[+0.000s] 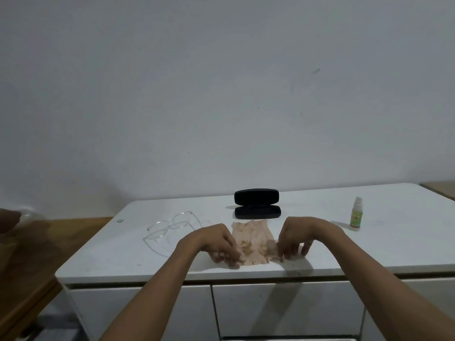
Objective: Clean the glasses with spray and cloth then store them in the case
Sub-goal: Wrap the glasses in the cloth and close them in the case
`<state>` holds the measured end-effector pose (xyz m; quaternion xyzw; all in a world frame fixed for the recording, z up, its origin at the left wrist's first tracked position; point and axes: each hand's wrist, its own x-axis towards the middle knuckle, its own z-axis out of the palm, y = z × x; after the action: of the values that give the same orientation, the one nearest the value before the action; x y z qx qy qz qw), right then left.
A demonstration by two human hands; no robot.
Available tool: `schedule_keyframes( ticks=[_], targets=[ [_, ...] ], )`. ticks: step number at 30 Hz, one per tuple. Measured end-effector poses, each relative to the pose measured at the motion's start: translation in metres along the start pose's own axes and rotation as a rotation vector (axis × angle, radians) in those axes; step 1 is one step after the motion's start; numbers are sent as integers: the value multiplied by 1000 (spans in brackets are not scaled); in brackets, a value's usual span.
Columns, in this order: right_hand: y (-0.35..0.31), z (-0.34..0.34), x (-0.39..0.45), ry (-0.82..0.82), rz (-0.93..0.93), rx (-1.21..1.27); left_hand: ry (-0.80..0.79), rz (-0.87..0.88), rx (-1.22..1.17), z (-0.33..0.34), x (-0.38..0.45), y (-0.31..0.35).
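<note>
A pale pink cloth (251, 238) with yellowish marks lies flat near the front edge of the white cabinet top (369, 252). My left hand (219, 244) pinches the cloth's near left corner. My right hand (294, 238) pinches its near right edge. Clear-framed glasses (170, 226) lie unfolded on the top, left of my left hand. A black glasses case (256, 203) stands open just behind the cloth. A small spray bottle (355, 212) with a green label stands upright to the right.
The cabinet top ends at a wall behind. White drawer fronts (283, 308) run below its front edge. A lower wooden surface (37, 254) lies to the left, with a blurred object (9, 221) at the frame's edge.
</note>
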<state>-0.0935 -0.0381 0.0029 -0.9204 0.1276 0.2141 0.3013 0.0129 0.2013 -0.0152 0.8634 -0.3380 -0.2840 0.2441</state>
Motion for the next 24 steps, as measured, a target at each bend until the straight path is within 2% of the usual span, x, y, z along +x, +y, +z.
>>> schedule_keyframes(
  ticks=[3,7,10,18,24],
  targets=[
    [3,0,10,144,-16,87,113,3,-53,-5,5,-2],
    [4,2,39,438,-2,180,408,-14,-77,-10,28,-4],
    [7,4,66,560,35,311,563,-17,-131,-14,49,-4],
    [-8,9,97,710,132,294,618,-160,16,-13,96,0],
    [-16,16,106,673,173,207,548,-165,63,-9,101,1]
  ],
)
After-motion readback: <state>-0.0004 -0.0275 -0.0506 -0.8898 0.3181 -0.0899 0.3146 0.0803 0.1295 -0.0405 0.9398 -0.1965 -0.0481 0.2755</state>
